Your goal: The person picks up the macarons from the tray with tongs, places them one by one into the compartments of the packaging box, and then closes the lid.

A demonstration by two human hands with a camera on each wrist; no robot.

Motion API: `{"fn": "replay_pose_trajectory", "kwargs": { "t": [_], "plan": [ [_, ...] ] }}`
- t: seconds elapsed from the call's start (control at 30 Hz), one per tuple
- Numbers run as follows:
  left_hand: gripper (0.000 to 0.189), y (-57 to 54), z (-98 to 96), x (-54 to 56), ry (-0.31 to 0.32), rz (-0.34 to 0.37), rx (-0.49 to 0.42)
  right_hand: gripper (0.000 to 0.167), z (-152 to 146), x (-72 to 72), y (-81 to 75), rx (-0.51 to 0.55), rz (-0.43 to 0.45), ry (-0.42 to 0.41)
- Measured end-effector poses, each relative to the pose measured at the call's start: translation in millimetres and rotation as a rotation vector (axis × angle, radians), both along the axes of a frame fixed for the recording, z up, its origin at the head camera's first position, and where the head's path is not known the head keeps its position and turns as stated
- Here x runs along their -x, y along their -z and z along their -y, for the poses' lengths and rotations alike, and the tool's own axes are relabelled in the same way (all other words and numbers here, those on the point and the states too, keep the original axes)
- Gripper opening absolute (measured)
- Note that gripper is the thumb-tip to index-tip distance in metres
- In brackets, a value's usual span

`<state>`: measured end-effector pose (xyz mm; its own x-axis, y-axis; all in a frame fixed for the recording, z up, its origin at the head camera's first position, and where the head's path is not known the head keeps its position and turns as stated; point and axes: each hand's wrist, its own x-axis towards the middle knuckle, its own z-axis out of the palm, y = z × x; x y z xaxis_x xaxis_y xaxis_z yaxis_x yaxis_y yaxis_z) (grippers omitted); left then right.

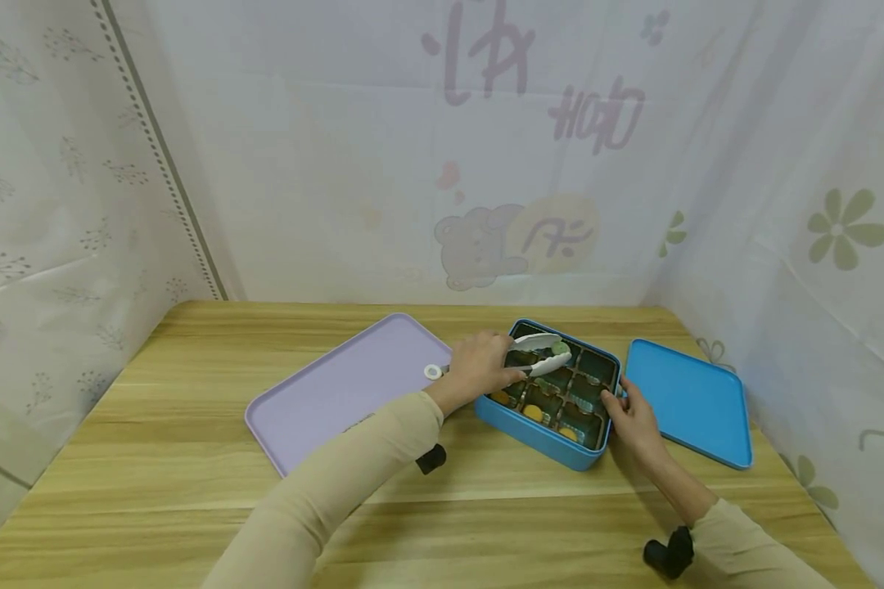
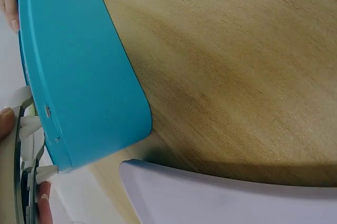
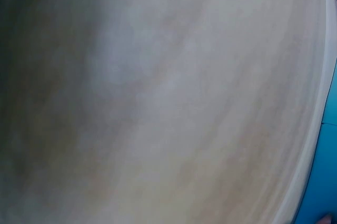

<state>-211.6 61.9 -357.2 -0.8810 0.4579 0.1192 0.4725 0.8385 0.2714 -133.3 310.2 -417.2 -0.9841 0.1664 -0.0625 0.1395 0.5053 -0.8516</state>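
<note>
My left hand (image 1: 479, 368) grips a pair of tongs (image 1: 543, 342) with white scalloped tips over a blue box (image 1: 534, 438). Between the tips sits a small green piece (image 1: 560, 348), above the box's far compartments. Dark dividers split the box into several square compartments, and yellow round pieces (image 1: 533, 412) lie in the near row. On the box's right wall, my right hand (image 1: 637, 421) holds the rim, thumb on top and fingers outside. The left wrist view catches the box's side (image 2: 87, 71) and the tongs (image 2: 18, 166) at the left edge; the right wrist view is mostly blurred.
A lilac tray (image 1: 346, 393) lies left of the box, partly under my left forearm. To the right is a flat blue lid (image 1: 688, 401). Everything rests on a wooden table (image 1: 133, 458), with printed curtains (image 1: 324, 164) hanging behind and at both sides.
</note>
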Motion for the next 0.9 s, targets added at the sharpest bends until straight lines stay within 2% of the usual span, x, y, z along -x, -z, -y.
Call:
{"fn": "replay_pose_trajectory", "kwargs": {
  "t": [0.23,0.47,0.63,0.77,0.9],
  "plan": [
    [0.035,-2.1,0.8,0.5,-0.008,-0.007,0.010,0.069,2,0.8,-5.6,-0.020,-0.013,-0.012],
    [0.035,-4.4,3.7,-0.3,-0.012,-0.008,-0.008,0.069,3,2.6,-7.8,-0.029,-0.016,-0.016],
    [0.041,-2.3,8.3,-2.2,0.017,-0.024,-0.025,0.066,3,1.7,-5.8,-0.013,-0.010,-0.008],
    [0.054,-2.1,18.1,-5.1,0.034,0.006,-0.114,0.065,3,0.5,-4.6,0.003,0.004,-0.002],
    [0.064,-5.2,37.6,-7.6,-0.019,0.047,-0.237,0.068,2,0.7,-7.0,-0.010,0.019,-0.002]
  ]
}}
